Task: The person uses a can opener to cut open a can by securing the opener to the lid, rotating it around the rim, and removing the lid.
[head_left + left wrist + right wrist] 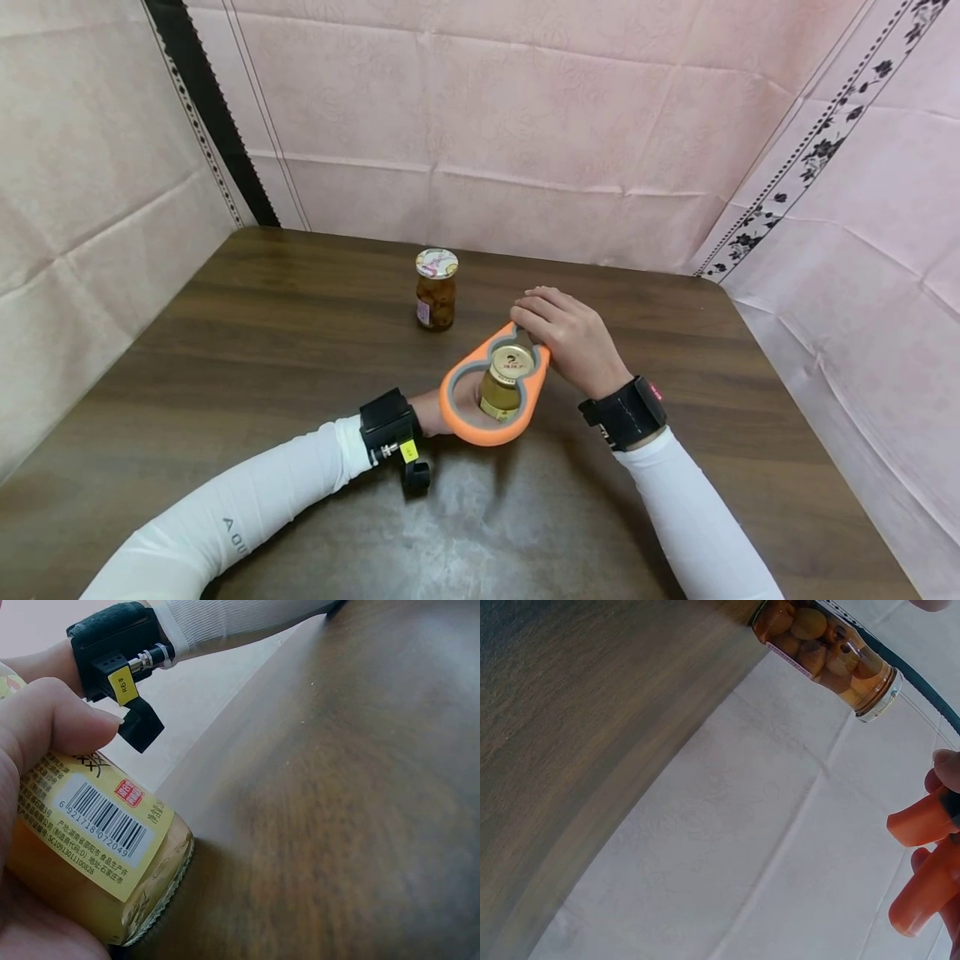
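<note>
My left hand (45, 720) grips a glass jar (501, 395) with a yellow barcode label and a gold lid (512, 364). The jar is tilted in the left wrist view, its base close over the table. Around the lid, in the head view, lies an orange jar opener (452, 414) with a grey inner lining. My right hand (570, 337) holds the narrow handle end of this opener. Two orange handle ends (922, 889) show between its fingers in the right wrist view. Part of the left hand is hidden behind the jar and opener.
A second jar (436, 300), with a patterned white lid and brown round contents, stands upright on the wooden table (315, 325), beyond the hands. Pink cloth (525, 125) hangs behind the table's back edge and along both sides.
</note>
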Motion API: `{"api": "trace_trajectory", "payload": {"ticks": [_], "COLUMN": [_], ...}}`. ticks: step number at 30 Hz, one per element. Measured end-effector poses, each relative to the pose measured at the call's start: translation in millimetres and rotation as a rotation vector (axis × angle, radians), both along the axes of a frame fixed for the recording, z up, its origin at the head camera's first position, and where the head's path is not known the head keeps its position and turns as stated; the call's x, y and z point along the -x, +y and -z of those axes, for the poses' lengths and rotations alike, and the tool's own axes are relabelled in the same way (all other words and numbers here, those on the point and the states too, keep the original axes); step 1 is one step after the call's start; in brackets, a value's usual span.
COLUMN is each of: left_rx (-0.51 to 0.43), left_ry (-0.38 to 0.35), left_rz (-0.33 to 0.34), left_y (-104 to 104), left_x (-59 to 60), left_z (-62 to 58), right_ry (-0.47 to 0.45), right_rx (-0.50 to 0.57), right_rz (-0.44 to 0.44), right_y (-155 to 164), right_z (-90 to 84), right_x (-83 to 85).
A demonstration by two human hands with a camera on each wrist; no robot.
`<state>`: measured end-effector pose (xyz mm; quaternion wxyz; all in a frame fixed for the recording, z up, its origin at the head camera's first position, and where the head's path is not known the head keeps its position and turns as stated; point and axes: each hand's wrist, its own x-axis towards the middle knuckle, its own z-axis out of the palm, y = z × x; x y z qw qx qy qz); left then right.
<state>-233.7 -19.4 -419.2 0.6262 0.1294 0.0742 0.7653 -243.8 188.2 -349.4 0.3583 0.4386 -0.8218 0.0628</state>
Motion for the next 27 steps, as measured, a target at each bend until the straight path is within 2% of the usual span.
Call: {"api": "trace_trajectory", "payload": {"ticks": [1,3,4,5,6,7,8,9,10,11,13,14,15,16,17,18,21,23,25,26,27], "left_rx": [0.011,0.015,0.03,0.045,0.066,0.092,0.099,0.131,0.146,0.152,0.205,0.217,0.252,0.263,0.294,0.299,0.276,0.21,0.17,0.131,0.113], "left_ry": [0.066,0.157,0.281,0.354,0.472,0.598,0.664,0.792,0.887,0.872,0.991,1.012,1.089,1.078,1.11,1.127,1.071,0.839,0.77,0.645,0.562], "left_rz": [-0.023,-0.034,-0.068,-0.088,-0.12,-0.159,-0.173,-0.219,-0.259,-0.258,-0.316,-0.33,-0.367,-0.37,-0.386,-0.396,-0.403,-0.34,-0.327,-0.287,-0.262], "left_y": [-1,0,-1,0,0,0,1,-1,-1,-1,-3,-3,-4,-4,-5,-4,-2,-1,0,1,1], "left_x": [1.3,10.1,12.5,17.6,23.3,25.4,30.6,28.5,29.4,28.3,19.0,17.3,12.0,11.0,5.9,5.4,4.4,1.6,0.1,-0.2,-0.2], "left_z": [3.4,19.2,24.1,33.3,42.9,46.4,54.2,51.6,53.2,51.3,36.0,32.6,24.2,22.4,14.3,13.8,13.0,7.0,2.8,0.7,-1.0], "right_ry": [-0.001,0.0,0.0,0.001,0.001,0.001,0.001,0.001,-0.002,-0.007,-0.017,-0.022,-0.027,-0.031,-0.033,-0.033,-0.03,-0.03,-0.032,-0.034,-0.034], "right_rx": [0.0,-0.001,-0.001,-0.001,0.0,0.0,0.0,0.001,0.002,0.002,0.0,-0.001,-0.001,0.0,0.0,0.002,0.008,0.01,0.01,0.01,0.012], "right_rz": [0.0,0.003,0.003,0.003,0.003,0.003,0.004,0.003,0.001,-0.003,-0.013,-0.018,-0.024,-0.031,-0.036,-0.042,-0.05,-0.051,-0.049,-0.048,-0.048], "right_y": [0,0,1,1,1,1,1,1,1,1,1,1,1,1,1,1,1,0,0,0,0], "right_z": [0.3,1.0,1.2,1.4,1.5,1.6,1.6,1.5,1.4,1.4,1.1,1.0,1.0,1.0,1.0,1.1,1.3,1.0,0.7,0.2,0.2], "right_x": [0.2,0.2,0.2,0.2,0.2,0.2,0.0,0.1,0.2,0.2,0.7,0.8,1.0,1.2,1.3,1.5,1.8,2.2,2.6,2.7,3.1]}}
